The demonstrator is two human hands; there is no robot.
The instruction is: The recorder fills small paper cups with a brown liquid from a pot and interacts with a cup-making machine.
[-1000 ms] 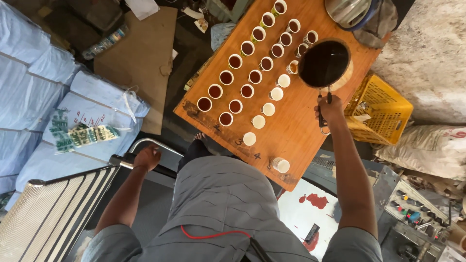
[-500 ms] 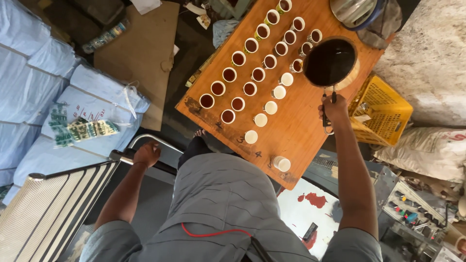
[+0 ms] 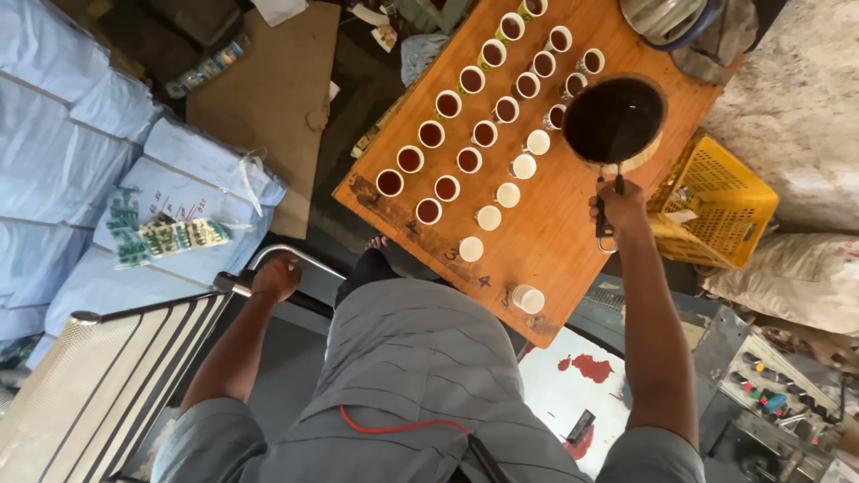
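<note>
My right hand grips the black handle of a saucepan full of dark tea, held over the right part of a wooden table. The pan's edge is next to a small cup in the rows. Several small white cups stand in diagonal rows; many hold brown tea, a few in the near row look empty or pale. A stack of cups stands near the table's front corner. My left hand rests closed on the metal frame of a chair.
A yellow plastic crate sits right of the table. A metal vessel stands at the table's far end. Blue wrapped bundles and flat cardboard lie at left. White sacks lie at right.
The saucepan in my right hand has shifted slightly along the cup rows; the view has drifted a little. My left hand stays on the chair frame.
</note>
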